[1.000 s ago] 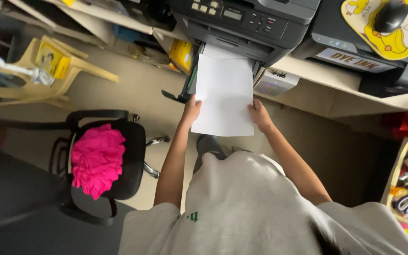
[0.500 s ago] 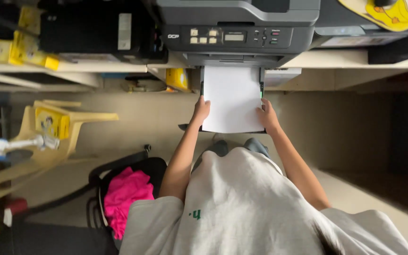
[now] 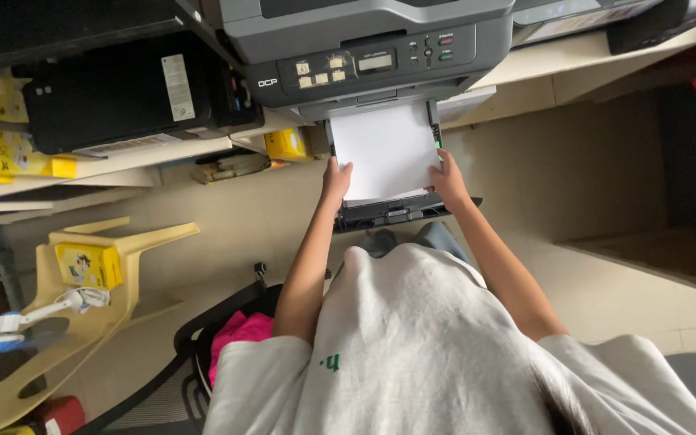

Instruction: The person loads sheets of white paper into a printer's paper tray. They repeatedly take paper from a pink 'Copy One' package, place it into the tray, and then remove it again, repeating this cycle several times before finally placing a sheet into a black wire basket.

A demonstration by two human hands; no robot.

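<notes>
**A:** What have the hands got?

**B:** From my feed, both grip a stack of white paper (image 3: 383,151). My left hand (image 3: 336,179) pinches its edge at 9 o'clock, fingers curled under and thumb on top; my right hand (image 3: 447,179) does the same at 3 o'clock. Neither is open. I judge a hold on opposite edges keeps the sheets square and flat.

**A:** Where does the paper sit?

**B:** Over the dark tray (image 3: 388,213) that juts from the grey printer (image 3: 364,48), its far end already under the printer's front. The printer stands on a pale counter (image 3: 573,56).

**A:** Textures?

**B:** The paper is smooth, matte and crisp-cornered; the tray is hard black plastic, the printer boxy with small buttons. At 7 o'clock a pink fuzzy cloth (image 3: 239,334) lies on a black chair (image 3: 195,354), and at 9 o'clock a yellow plastic stool (image 3: 134,242).
</notes>
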